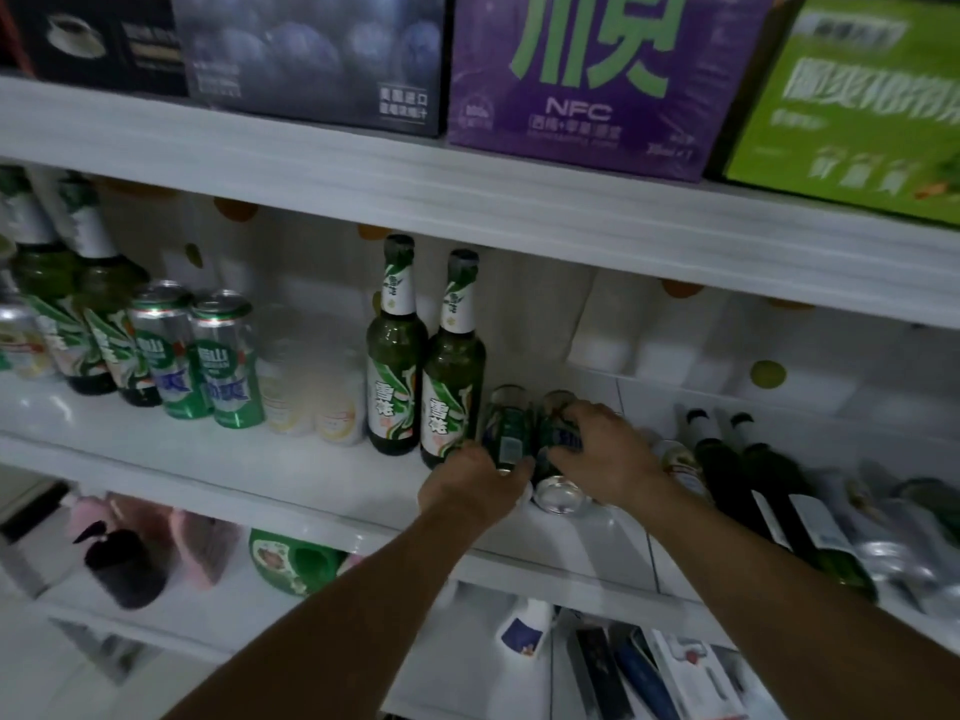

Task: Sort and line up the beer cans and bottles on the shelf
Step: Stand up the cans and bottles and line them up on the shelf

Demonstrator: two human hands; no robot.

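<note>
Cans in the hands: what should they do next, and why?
Probably stand both upright just right of the green bottles. The left hand grips the left can, the right hand the right can, which looks tipped, its silver end showing, while the bottles stand.

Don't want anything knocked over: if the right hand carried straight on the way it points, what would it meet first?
The right hand grips a dark can. Pushed on leftward, that meets the neighbouring can in the left hand, then probably the upright green bottle; depth is unclear.
</note>
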